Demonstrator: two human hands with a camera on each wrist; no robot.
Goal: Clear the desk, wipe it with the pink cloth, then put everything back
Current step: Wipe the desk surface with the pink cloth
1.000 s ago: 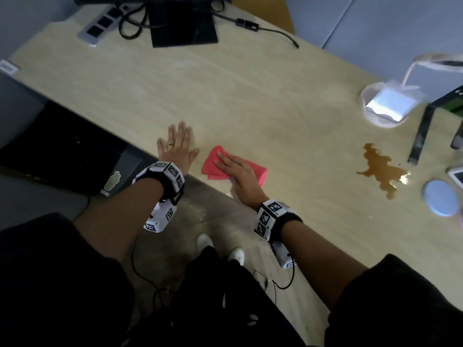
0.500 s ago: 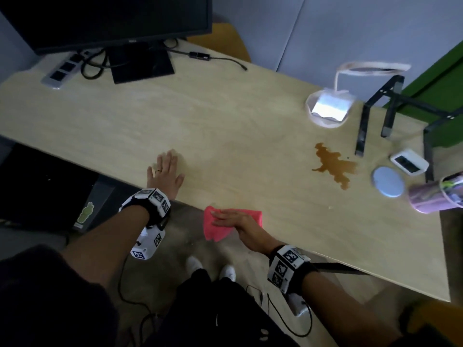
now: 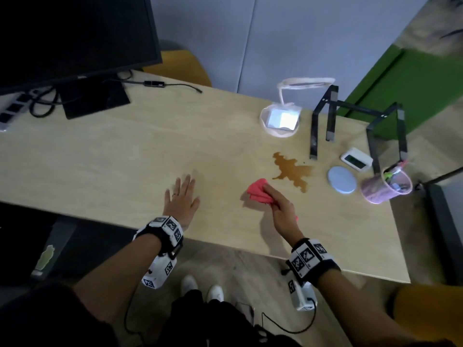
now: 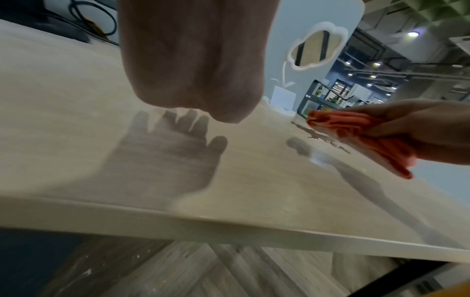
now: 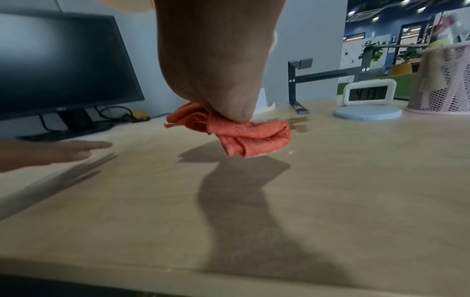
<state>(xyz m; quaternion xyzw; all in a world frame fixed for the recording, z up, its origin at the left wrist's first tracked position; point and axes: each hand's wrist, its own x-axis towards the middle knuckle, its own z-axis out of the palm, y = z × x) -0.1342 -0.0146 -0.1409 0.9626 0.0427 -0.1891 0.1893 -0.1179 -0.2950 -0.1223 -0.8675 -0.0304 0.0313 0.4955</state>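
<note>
My left hand (image 3: pixel 181 199) lay spread over the worktop (image 3: pixel 125 156) near its front edge, fingers straight and holding nothing; whether the palm touched the wood I could not tell, though the left wrist view threw its shadow just beneath it. To its left stood the monitor (image 3: pixel 70 33) with cables and a power strip (image 3: pixel 12 108) at the back, and bare wood ran between there and my hands. My right hand (image 3: pixel 281 209) held a tight grip on the pink cloth (image 3: pixel 258 191), bunched into folds and lifted clear of the surface, as the right wrist view showed by the shadow under it. Just beyond the cloth lay a brown spill (image 3: pixel 292 170), not yet touched. Further right stood a white lamp (image 3: pixel 281 118), a black stand (image 3: pixel 323 121), a round blue coaster (image 3: pixel 342 180), a small clock (image 3: pixel 355 160) and a pink mesh cup (image 3: pixel 385 187) close to the right edge. Only the right wrist view showed the clock's digits, too blurred to read.
</note>
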